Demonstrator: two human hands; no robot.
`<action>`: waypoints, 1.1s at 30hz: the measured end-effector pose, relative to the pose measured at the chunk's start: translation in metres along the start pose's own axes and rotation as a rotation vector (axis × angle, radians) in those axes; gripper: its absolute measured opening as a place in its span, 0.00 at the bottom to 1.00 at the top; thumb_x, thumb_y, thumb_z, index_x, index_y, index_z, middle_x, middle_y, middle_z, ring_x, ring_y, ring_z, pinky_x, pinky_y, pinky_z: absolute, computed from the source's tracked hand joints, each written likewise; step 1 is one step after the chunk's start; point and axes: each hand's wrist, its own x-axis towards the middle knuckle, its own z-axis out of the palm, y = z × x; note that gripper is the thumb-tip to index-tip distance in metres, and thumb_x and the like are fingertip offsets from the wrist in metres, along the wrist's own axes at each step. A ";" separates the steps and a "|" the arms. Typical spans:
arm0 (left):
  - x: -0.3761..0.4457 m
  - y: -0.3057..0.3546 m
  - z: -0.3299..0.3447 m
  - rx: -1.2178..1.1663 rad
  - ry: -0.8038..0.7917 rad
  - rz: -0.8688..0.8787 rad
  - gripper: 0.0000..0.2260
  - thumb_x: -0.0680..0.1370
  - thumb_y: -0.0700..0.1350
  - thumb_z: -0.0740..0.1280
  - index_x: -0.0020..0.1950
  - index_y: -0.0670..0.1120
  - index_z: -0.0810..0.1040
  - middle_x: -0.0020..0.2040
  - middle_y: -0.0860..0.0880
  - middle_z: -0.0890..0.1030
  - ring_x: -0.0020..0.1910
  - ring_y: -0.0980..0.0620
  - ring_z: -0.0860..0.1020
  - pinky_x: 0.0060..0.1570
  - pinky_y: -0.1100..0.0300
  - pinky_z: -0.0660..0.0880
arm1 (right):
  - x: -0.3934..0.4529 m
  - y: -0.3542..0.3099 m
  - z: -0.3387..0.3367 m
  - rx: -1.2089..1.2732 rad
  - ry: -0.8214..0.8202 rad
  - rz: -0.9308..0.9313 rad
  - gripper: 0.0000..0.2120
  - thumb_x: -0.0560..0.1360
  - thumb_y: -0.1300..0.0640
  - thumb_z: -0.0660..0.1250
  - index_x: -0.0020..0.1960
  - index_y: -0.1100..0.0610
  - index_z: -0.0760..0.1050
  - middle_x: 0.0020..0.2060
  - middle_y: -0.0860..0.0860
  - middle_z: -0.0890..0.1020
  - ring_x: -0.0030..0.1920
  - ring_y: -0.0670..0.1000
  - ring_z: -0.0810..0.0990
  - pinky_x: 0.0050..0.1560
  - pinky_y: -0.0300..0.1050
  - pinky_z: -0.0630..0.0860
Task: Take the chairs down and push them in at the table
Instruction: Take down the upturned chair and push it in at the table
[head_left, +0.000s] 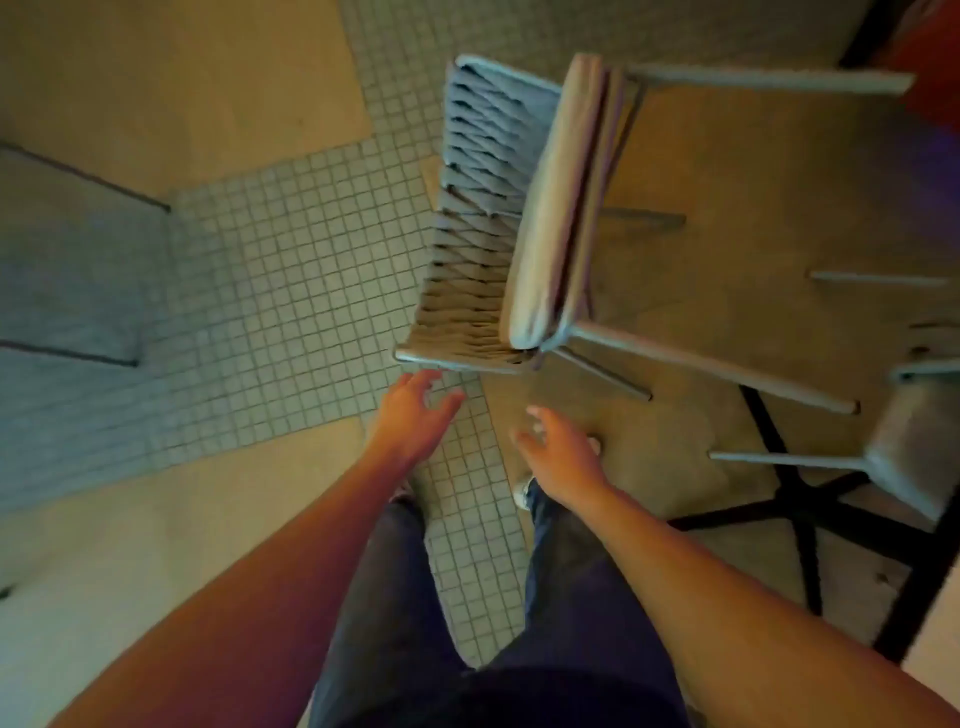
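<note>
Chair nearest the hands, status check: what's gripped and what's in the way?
Left hand and right hand open, empty, just short of the woven-back chair. Chair tipped over, legs pointing right. Second chair close on the right.

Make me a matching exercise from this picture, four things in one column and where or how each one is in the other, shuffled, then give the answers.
1. left hand
2. right hand
3. grey chair with woven-cord back
4. black cross-shaped table base

A. upside down on the tabletop
B. on the floor under the table
C. open, just below the chair back's rim
D. open, over the table's near edge

Pairs: 1-C, 2-D, 3-A, 4-B
</note>
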 end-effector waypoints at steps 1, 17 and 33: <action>0.001 -0.019 -0.019 0.073 0.027 0.006 0.25 0.74 0.62 0.63 0.66 0.49 0.74 0.63 0.47 0.76 0.63 0.46 0.74 0.63 0.46 0.70 | 0.005 -0.013 0.014 -0.056 -0.007 0.004 0.26 0.76 0.41 0.62 0.72 0.49 0.67 0.68 0.51 0.74 0.67 0.52 0.73 0.64 0.52 0.71; 0.086 -0.151 -0.256 -0.285 0.104 -0.096 0.15 0.77 0.53 0.65 0.59 0.47 0.78 0.57 0.48 0.80 0.57 0.51 0.78 0.52 0.59 0.73 | 0.085 -0.233 0.157 0.331 0.165 0.189 0.19 0.80 0.50 0.60 0.66 0.59 0.73 0.61 0.57 0.80 0.62 0.56 0.77 0.59 0.46 0.72; 0.384 -0.049 -0.439 -0.452 -0.173 -0.347 0.13 0.78 0.53 0.62 0.55 0.47 0.78 0.51 0.46 0.81 0.49 0.49 0.80 0.46 0.53 0.74 | 0.248 -0.397 0.103 1.499 0.264 0.592 0.23 0.82 0.48 0.54 0.72 0.59 0.65 0.68 0.58 0.73 0.63 0.55 0.74 0.61 0.52 0.70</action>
